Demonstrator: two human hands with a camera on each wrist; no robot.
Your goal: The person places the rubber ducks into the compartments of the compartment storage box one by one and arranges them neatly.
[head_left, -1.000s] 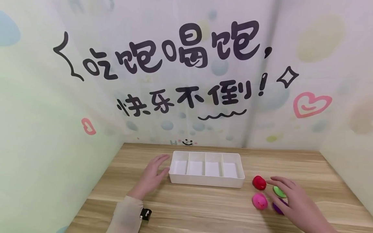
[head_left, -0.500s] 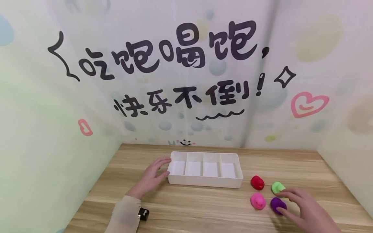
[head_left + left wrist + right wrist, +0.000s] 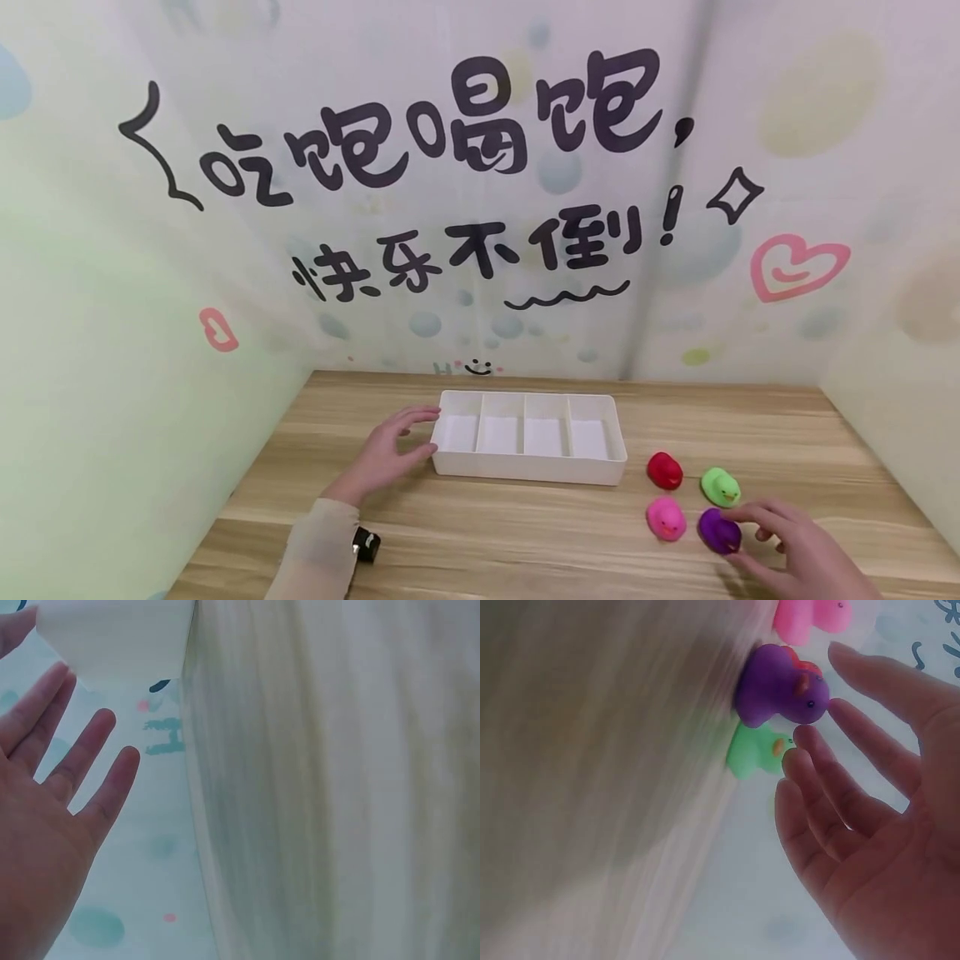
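Observation:
A white box with several compartments (image 3: 528, 468) stands on the table. My left hand (image 3: 382, 454) is at its left end, fingers spread, with fingertips at the box wall (image 3: 120, 645). At the right lies a purple toy duck (image 3: 718, 532), upright on the table. My right hand (image 3: 798, 546) is beside it, thumb and forefinger on either side. In the right wrist view the forefinger tip is at the purple duck's head (image 3: 806, 701), while the thumb stands apart. A green duck (image 3: 722, 487), a pink duck (image 3: 666, 518) and a red duck (image 3: 664, 471) lie close by.
Printed wall sheets (image 3: 480, 333) rise behind the table's back edge and along both sides. The wooden table top (image 3: 525, 542) spreads in front of the box. A black wrist device (image 3: 367, 544) shows beside the left sleeve (image 3: 318, 542).
My right hand has moved back toward me and right, from over the green and purple ducks to beside the purple one. My left hand has come up to the box end.

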